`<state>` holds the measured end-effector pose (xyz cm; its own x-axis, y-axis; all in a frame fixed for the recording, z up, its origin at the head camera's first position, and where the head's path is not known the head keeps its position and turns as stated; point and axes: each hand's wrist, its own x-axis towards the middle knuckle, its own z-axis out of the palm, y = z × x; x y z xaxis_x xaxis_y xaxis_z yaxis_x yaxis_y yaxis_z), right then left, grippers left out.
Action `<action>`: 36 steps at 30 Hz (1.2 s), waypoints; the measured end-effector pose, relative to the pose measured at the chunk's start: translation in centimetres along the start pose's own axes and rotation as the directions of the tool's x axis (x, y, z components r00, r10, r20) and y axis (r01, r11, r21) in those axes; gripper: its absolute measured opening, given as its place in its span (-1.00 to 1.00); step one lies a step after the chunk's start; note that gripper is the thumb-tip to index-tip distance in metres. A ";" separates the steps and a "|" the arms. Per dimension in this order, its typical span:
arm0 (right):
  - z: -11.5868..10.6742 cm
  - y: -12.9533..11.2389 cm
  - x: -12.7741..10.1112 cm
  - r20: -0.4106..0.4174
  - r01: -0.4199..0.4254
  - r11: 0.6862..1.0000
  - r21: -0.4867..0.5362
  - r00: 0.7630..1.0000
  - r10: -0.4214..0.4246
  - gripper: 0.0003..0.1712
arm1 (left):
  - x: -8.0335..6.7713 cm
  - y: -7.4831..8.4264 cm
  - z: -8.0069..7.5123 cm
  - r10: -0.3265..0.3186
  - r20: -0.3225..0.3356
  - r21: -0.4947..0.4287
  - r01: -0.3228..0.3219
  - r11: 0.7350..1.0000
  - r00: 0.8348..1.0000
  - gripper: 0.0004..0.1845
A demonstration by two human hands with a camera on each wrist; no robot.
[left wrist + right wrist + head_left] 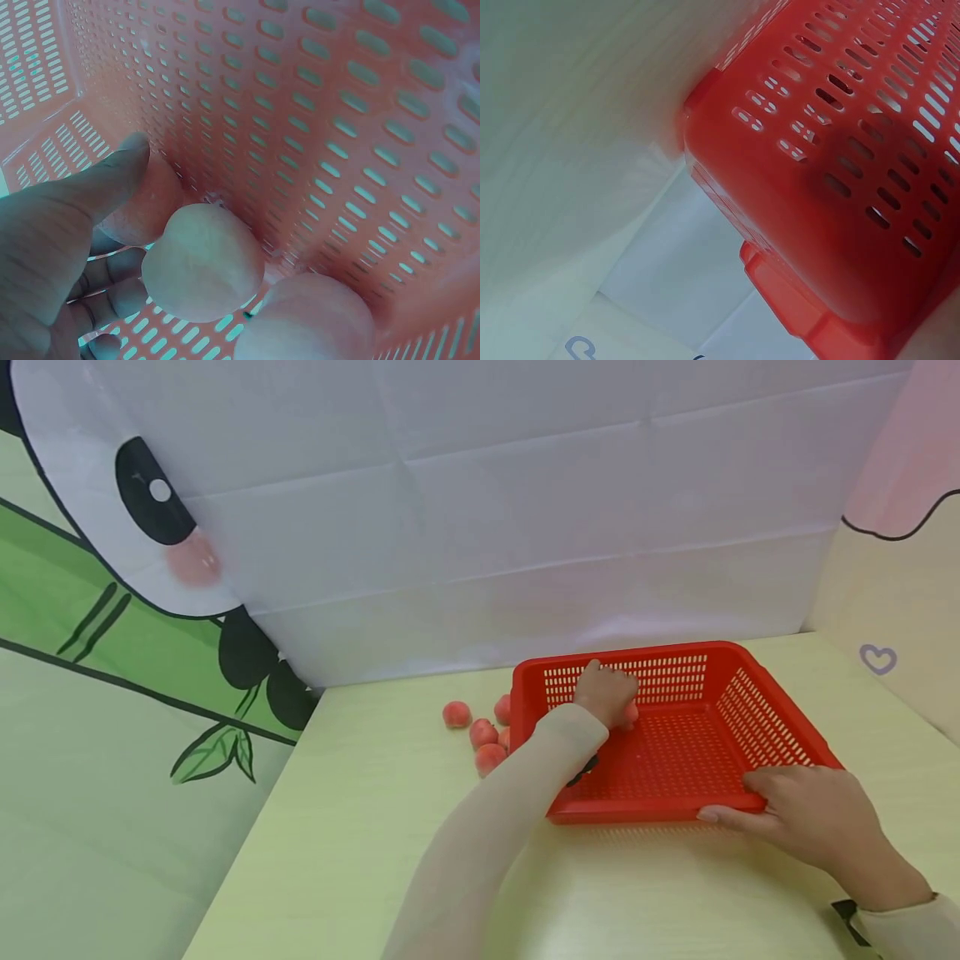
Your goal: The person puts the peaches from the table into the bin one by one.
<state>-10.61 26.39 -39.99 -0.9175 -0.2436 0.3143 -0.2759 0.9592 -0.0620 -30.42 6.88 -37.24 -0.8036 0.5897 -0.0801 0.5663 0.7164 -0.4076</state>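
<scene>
Red basket (pixel 780 727) stood on pale green table (pixel 360 827), near right end. Left hand (pixel 604 693) lay inside at far-left corner, fingers curled round peaches (pixel 202 262). Right hand (pixel 806 814) gripped near-right rim, thumb along edge. Four loose peaches (pixel 483 733) lay just left of basket.

The basket (pixel 780 731) was bright red — slotted all over; the peaches (pixel 480 735) at nine o'clock were pinkish-red; the table (pixel 360 827) pale yellow-green.
</scene>
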 end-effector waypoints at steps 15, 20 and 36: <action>-0.4 0.0 0.1 -0.005 0.005 1.000 -0.003 1.000 -0.005 -0.32 | -0.8 -1.0 -1.5 -0.053 -0.010 -0.002 0.053 0.999 0.999 -0.23; -0.3 0.1 0.0 -0.016 0.006 1.000 0.005 1.000 -0.006 -0.32 | -1.8 -2.7 -3.3 -0.061 -0.054 -0.025 0.059 0.998 0.997 -0.30; -0.3 0.0 -0.1 -0.022 0.015 1.000 0.000 1.000 -0.015 -0.28 | -8.6 -9.2 -11.8 -0.069 -0.316 -0.139 0.026 0.990 0.946 -0.33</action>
<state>-10.46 26.48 -39.72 -0.9067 -0.2550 0.3361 -0.2900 0.9553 -0.0574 -26.57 -0.41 -22.02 -0.7418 0.6261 0.2401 0.5650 0.7764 -0.2792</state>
